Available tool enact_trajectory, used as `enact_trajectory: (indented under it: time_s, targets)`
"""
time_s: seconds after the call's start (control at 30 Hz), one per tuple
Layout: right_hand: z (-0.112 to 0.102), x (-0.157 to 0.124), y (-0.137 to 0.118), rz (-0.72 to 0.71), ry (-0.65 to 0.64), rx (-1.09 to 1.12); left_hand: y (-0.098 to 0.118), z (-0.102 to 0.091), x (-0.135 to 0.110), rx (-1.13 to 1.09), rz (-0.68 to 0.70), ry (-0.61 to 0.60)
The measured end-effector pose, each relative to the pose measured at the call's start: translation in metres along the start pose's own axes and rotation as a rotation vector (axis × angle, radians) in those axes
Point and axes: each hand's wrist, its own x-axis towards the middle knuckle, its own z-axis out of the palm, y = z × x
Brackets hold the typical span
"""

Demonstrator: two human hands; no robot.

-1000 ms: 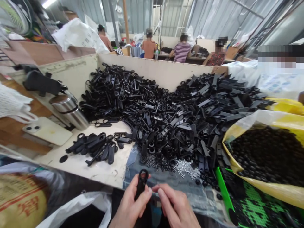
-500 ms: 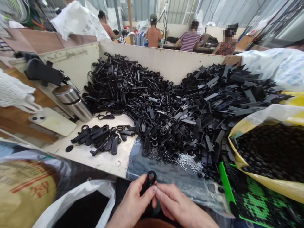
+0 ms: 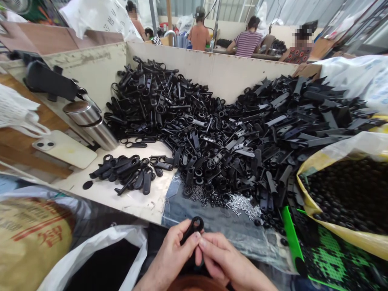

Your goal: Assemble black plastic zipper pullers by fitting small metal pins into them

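Observation:
My left hand point(image 3: 174, 252) is closed around a black plastic piece with a ring-shaped end point(image 3: 190, 230). The ring points up and away from me, past the fingertips, while the lower part is hidden by the fingers. My right hand point(image 3: 226, 256) is pinched close against the piece, its thumb and fingertips meeting the left thumb. Whatever lies between the right fingers is too small or too covered to make out. Just beyond the hands are silver pins point(image 3: 242, 205) and small dark screws point(image 3: 198, 192) on a dark cloth point(image 3: 184, 210).
A big heap of black plastic parts point(image 3: 194, 117) fills the walled table. A smaller group of ringed pieces point(image 3: 130, 167) lies left, near a steel flask point(image 3: 91, 125) and a phone point(image 3: 65, 147). Sacks point(image 3: 139, 238) and a green basket point(image 3: 292, 234) flank me. Several people sit beyond.
The view has shifted slightly. Both hands stay together on the black piece, whose ringed end is tilted a little more to the right.

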Motion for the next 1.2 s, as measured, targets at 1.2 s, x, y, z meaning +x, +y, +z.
enact_trajectory:
  time_s: [1.2]
  targets:
    - [0.007, -0.002, -0.015, -0.119, 0.326, -1.714, -0.013, 0.016, 0.006, -0.152, -0.057, 0.117]
